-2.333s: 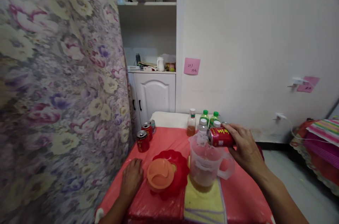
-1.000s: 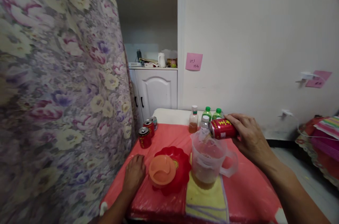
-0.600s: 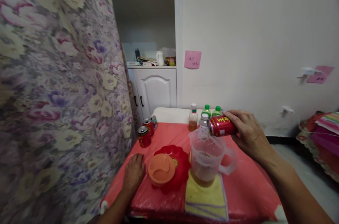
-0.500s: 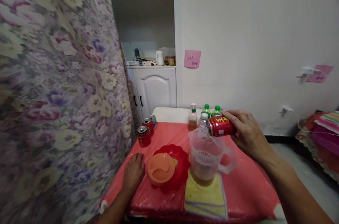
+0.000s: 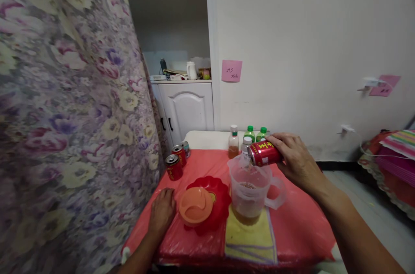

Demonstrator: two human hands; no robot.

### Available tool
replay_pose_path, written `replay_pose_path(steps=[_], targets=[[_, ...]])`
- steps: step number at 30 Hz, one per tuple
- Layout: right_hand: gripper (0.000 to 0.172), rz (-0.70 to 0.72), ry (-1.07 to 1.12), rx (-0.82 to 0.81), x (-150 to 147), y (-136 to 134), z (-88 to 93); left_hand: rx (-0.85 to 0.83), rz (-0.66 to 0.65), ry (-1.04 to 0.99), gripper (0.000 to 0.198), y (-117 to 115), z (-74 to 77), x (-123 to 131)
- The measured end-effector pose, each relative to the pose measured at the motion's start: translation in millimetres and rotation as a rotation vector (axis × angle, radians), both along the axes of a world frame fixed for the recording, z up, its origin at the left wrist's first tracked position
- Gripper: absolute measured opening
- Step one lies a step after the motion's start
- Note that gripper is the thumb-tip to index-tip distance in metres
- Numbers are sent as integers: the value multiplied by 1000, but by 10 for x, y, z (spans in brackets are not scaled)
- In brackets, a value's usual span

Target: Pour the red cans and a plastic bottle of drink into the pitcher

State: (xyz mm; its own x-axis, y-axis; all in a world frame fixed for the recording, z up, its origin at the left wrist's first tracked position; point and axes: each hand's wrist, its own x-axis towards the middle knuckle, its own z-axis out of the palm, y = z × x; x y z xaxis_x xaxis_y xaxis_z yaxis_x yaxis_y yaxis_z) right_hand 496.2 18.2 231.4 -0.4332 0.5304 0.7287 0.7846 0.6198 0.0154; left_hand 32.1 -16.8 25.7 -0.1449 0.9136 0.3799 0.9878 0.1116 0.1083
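My right hand point(image 5: 292, 157) grips a red drink can point(image 5: 264, 153) tipped on its side, its mouth pointing left. Below the can's mouth stands a translucent plastic measuring jug point(image 5: 246, 200) with brownish liquid inside and a handle on the right. Liquid runs from the can into it. Under the jug lies a yellow cloth point(image 5: 249, 243). Flat on the table's left side, my left hand point(image 5: 163, 207) rests with nothing in it. Close to its fingers is an orange divided bowl point(image 5: 196, 205), sitting in a red scalloped plate point(image 5: 220, 207).
Two red cans point(image 5: 174, 167) and a smaller tin point(image 5: 186, 148) stand at the back left of the red-covered table point(image 5: 201, 164). Behind the jug are a bottle with amber liquid point(image 5: 233, 142), a white-capped bottle point(image 5: 246, 144) and green-capped bottles point(image 5: 250, 134). A floral curtain point(image 5: 81, 114) hangs at left.
The camera view has shifted slightly. Liquid in the jug looks a little higher, and my right hand still tilts the can over it. My left hand stays in place.
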Motion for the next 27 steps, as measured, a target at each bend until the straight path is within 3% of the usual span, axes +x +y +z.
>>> replay_pose_path(steps=[27], targets=[[54,-18,-38,18,11,20,-4,8,-11,9,33,26,-47,-42]])
